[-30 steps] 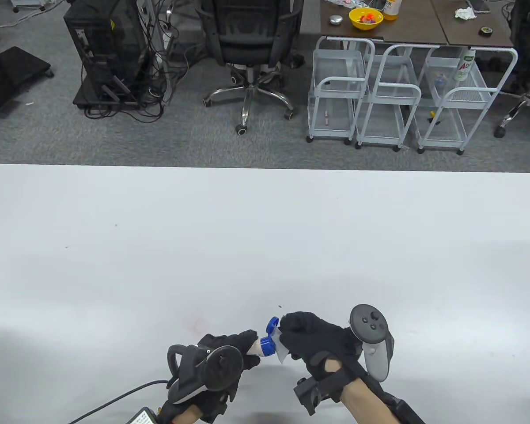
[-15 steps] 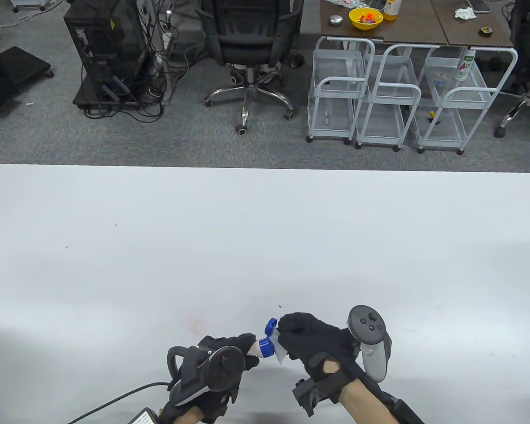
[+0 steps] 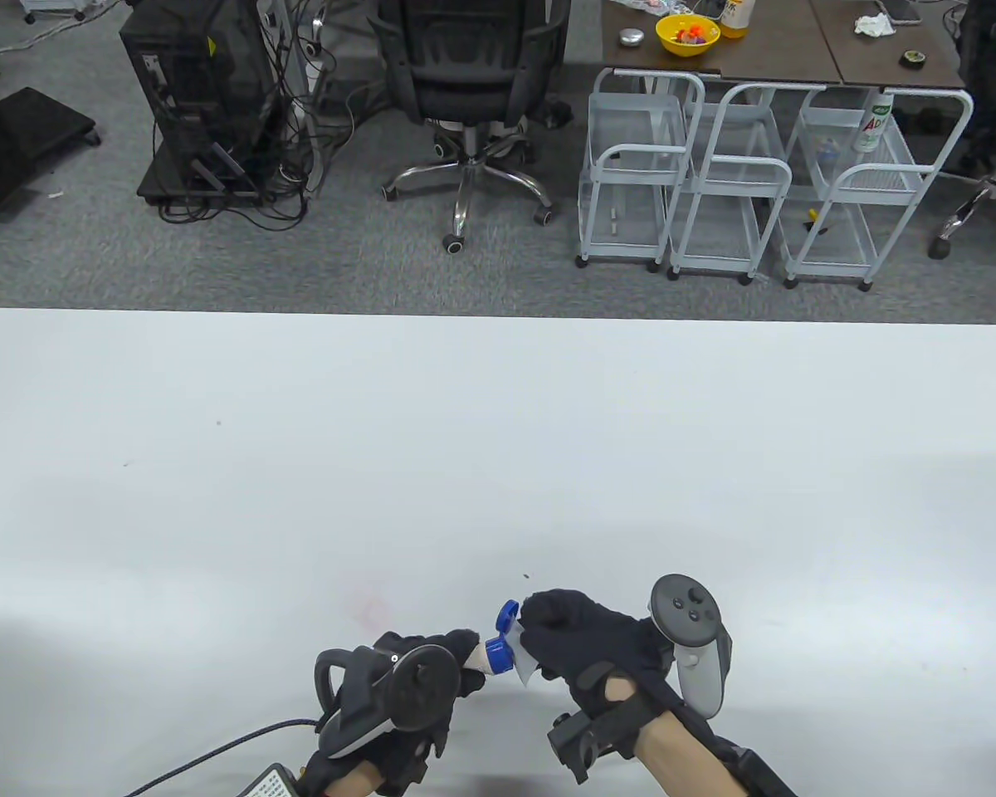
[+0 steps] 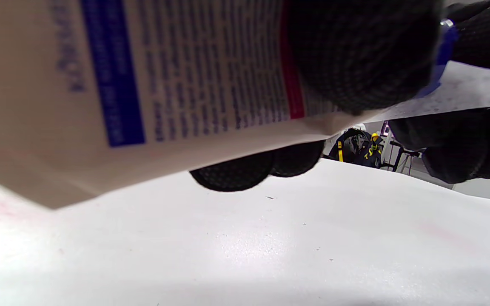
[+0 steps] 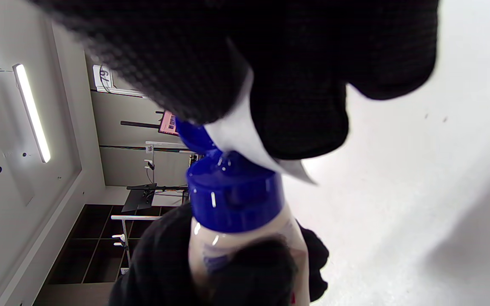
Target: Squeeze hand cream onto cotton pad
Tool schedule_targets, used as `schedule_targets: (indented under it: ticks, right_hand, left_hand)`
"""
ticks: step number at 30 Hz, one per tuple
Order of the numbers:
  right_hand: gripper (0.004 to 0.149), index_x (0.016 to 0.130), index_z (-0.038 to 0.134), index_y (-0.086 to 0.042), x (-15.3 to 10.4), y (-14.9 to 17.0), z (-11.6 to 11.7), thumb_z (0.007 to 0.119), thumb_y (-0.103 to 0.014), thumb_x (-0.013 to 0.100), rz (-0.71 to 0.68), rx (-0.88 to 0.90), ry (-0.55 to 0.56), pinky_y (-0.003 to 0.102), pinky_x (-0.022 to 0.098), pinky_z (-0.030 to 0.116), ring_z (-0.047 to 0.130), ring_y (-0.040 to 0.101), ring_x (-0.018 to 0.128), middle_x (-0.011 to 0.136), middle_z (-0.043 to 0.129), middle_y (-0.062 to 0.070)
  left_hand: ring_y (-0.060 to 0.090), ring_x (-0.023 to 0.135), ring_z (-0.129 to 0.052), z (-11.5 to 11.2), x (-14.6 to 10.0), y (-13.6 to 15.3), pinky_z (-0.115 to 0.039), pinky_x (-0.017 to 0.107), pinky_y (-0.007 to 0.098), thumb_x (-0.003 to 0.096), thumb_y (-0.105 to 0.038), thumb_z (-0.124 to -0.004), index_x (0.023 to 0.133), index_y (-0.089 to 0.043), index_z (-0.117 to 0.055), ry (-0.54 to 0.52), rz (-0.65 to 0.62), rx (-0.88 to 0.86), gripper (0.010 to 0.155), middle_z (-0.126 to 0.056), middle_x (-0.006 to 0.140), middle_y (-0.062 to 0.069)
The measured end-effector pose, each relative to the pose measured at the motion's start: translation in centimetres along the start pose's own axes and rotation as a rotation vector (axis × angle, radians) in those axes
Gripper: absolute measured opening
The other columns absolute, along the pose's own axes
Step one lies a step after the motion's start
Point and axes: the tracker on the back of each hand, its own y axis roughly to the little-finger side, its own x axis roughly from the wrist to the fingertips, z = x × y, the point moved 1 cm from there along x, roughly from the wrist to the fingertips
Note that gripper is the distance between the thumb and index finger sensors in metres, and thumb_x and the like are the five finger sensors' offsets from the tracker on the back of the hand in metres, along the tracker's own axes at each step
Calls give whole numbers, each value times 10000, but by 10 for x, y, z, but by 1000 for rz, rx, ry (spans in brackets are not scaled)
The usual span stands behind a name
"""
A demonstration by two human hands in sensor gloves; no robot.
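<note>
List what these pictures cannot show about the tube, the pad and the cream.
- Nozzle of the tube: in the right wrist view the pad covers it.
- Cream on the pad: its contact face is hidden in every view, so none can be confirmed.
- Pad's full shape: the right hand wraps most of it in the table view.
- Tube's label text: blurred in the left wrist view.
- Tube's tail: hidden in the left hand.

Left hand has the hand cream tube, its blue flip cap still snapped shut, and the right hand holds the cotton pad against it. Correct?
Not quite: the blue flip cap is open, as the table view shows. The left hand does hold the hand cream tube, and the right hand holds the cotton pad against it.
</note>
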Motion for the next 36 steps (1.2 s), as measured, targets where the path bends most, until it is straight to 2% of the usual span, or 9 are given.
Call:
schedule_targets:
  ticks: [29,33,36]
  right_hand:
    - [388,762,904,-188,1,1,2,973,-248,386,24,29,-22,491,408,874,1117,301,524,670,1030,76]
    - [387,763,904,-188,1,-3,-8,972,-250,386,11,56,5,492,408,873,1118,299,524,671,1030,75]
    - [388,765,901,-187,3,-2,-17,971,-249,388,17,90,26,492,411,871,1116,302,526,672,1029,75]
  left_hand:
    - [57,447,-1200,-4,5,5,-947,445,361,305,-501,-809,744,-295,-917,52,47,9,496,-1152,576,-146]
    - [77,574,-1158,-2,7,17,-904,520,384,356,-486,-827,837,-304,-839,35,103,-46,514,-1098,706,-141]
    - [105,708,-1075,4,10,33,-835,592,427,381,-436,-847,907,-348,-743,40,154,-222,543,-1022,812,-164]
